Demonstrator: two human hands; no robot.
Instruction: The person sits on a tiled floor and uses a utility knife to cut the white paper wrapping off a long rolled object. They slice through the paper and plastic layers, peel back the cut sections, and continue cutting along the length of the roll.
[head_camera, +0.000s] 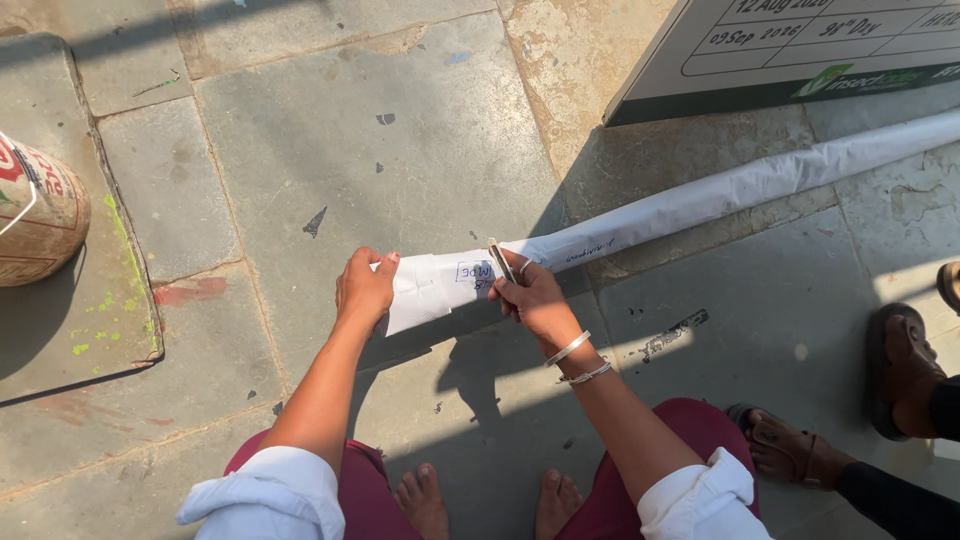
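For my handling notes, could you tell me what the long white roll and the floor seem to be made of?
Long white roll: probably matte paper wrapping, since it creases and folds at the end the left hand grips. Floor: seemingly rough grey stone slabs, with visible joints, stains and chips.

- You are looking down on a floor (400, 130) of large grey stone slabs, stained and pitted, with dark joints between them.
- At the left of the frame, a raised slab (60, 330) carries green paint specks and a reddish smear beside it.
- At the left edge sits a round brown sack (35, 215) with red print.
- A white board (800, 50) with a green band lies at the upper right.
- Hard sunlight falls across the floor and throws sharp shadows in the lower middle.
- Sandalled feet (900, 365) of another person show at the right edge.
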